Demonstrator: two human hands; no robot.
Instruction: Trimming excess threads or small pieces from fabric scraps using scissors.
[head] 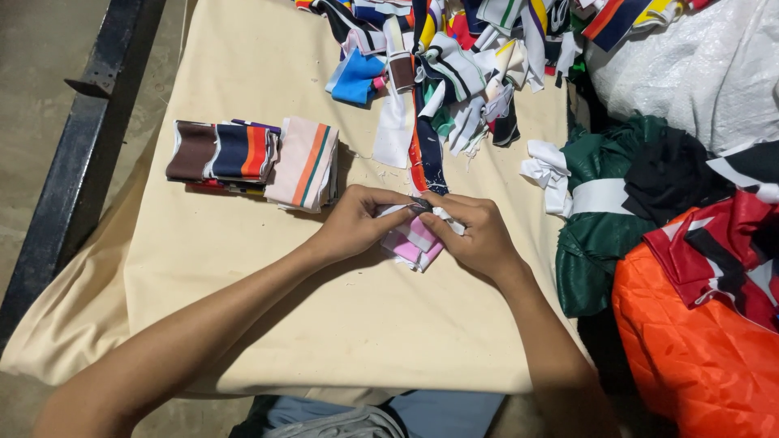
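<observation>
Striped cloth strip (pixel 415 237) pinched between fingers of left hand (pixel 355 223) and right hand (pixel 477 235); folded stack (pixel 256 161) lay left of it. Loose grip risked unfolding.

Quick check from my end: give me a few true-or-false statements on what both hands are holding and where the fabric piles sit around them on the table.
1. Both hands grip one small pink and white striped piece. True; the left hand and right hand meet on it.
2. A neat stack of folded striped pieces lies beyond the left hand. True.
3. The loose heap of striped scraps lies at the table's near edge. False; it lies at the far end.
4. The orange quilted fabric lies left of the hands. False; it is at the right.
5. The table cover is dark green. False; it is cream.
</observation>
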